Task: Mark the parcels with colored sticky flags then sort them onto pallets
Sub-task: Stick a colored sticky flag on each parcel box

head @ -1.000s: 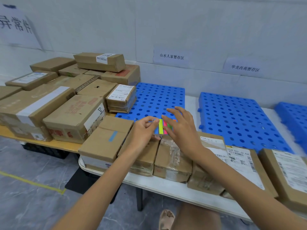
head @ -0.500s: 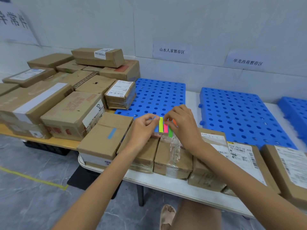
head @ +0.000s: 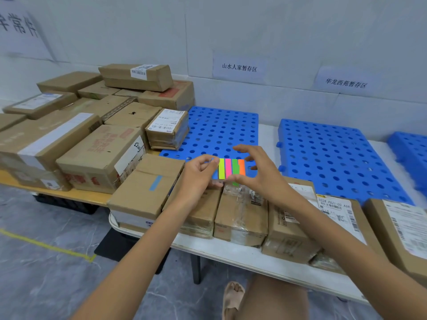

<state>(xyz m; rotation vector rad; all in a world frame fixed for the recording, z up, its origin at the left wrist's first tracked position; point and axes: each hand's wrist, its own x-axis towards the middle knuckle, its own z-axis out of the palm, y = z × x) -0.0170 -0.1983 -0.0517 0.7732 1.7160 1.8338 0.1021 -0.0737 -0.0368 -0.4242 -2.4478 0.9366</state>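
Parcels [head: 240,213] are crowding the table [head: 231,252] front edge, with open blue pallets [head: 335,153] lying behind. The left hand [head: 198,174] is pinching the sticky flag pad [head: 231,168] (five colours) above them. The right hand [head: 261,174] is arching wide, thumb touching the pad's lower edge, grip unclear.

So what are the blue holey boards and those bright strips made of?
The blue pallets look like hard moulded plastic: smooth, one even colour, with neat round holes. The sticky flags seem to be thin plastic film or paper: flat neon strips, too small to tell which.
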